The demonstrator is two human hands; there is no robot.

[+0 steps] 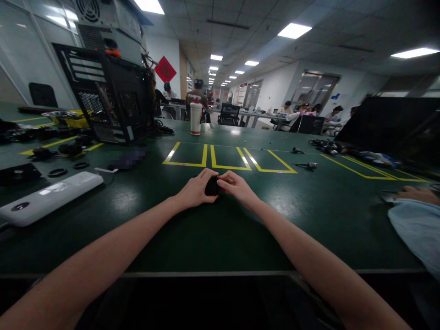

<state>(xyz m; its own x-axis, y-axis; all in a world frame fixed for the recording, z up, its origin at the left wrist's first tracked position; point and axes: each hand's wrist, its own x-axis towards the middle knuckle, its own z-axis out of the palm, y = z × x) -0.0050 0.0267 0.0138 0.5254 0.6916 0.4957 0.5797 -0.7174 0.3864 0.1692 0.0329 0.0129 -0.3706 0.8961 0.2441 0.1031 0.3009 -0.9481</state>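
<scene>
A small black object (pixel 212 186) is between my two hands, low over the green table (pixel 220 238); its exact shape is too dark to make out. My left hand (pixel 197 189) wraps round it from the left, with the thumb below and the fingers over the top. On its right side, my right hand (pixel 237 187) pinches the object's edge between thumb and fingers. Yellow tape outlines (pixel 231 167) lie on the tabletop just beyond my hands.
A white power strip (pixel 51 197) and black rings (pixel 57 173) lie left. Behind them stands an open black computer case (pixel 113 101). A cup (pixel 195 120) stands at the far edge. Small cable parts (pixel 311 165) lie right, near another person's sleeve (pixel 415 229).
</scene>
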